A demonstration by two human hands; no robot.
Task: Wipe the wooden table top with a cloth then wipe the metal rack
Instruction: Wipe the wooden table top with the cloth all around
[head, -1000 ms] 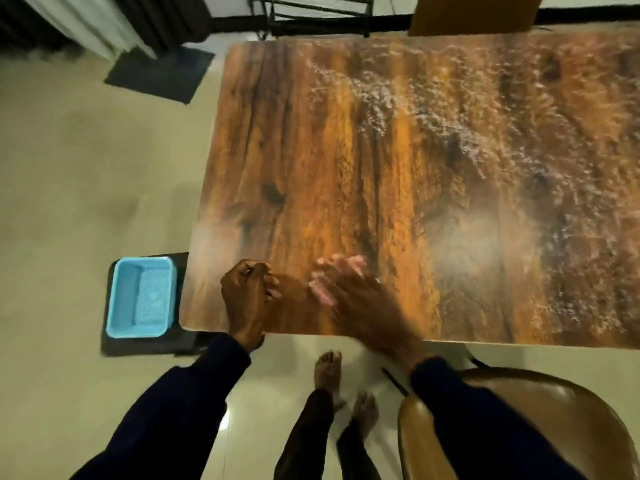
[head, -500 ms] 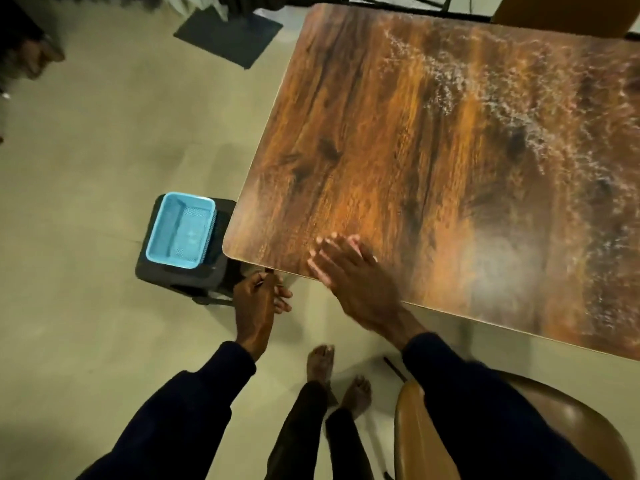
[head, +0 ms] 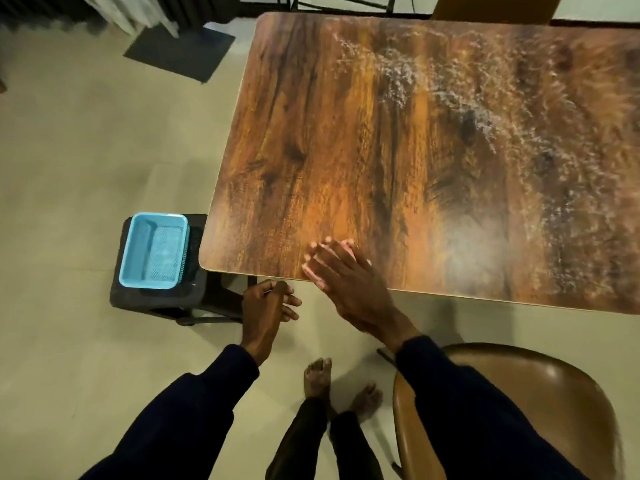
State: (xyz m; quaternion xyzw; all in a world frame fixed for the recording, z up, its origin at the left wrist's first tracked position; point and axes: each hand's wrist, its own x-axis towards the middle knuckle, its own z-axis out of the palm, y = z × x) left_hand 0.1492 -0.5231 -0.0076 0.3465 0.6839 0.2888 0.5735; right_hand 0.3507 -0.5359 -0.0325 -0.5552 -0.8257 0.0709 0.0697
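Observation:
The wooden table top [head: 398,143] fills the upper right; pale streaks [head: 460,98] run across its right part. My right hand [head: 346,275] lies flat on the table's near edge, close to the near left corner, fingers straight. A little pink shows round the fingertips; I cannot tell whether a cloth is under the hand. My left hand [head: 268,306] hangs just off the near edge over the floor. Its thumb and forefinger pinch a thin dark thing while the other fingers hang loose. Black bars of the metal rack [head: 341,1] show beyond the table's far edge.
A blue plastic basket [head: 152,251] sits on a dark stool [head: 156,303] at the table's near left corner. A brown chair [head: 519,393] stands at my right, my bare feet [head: 318,375] beside it. A dark mat [head: 180,53] lies far left.
My left hand has come off the table's near edge and now hangs below it. My right hand stays flat on the near edge. The view has swung left and back.

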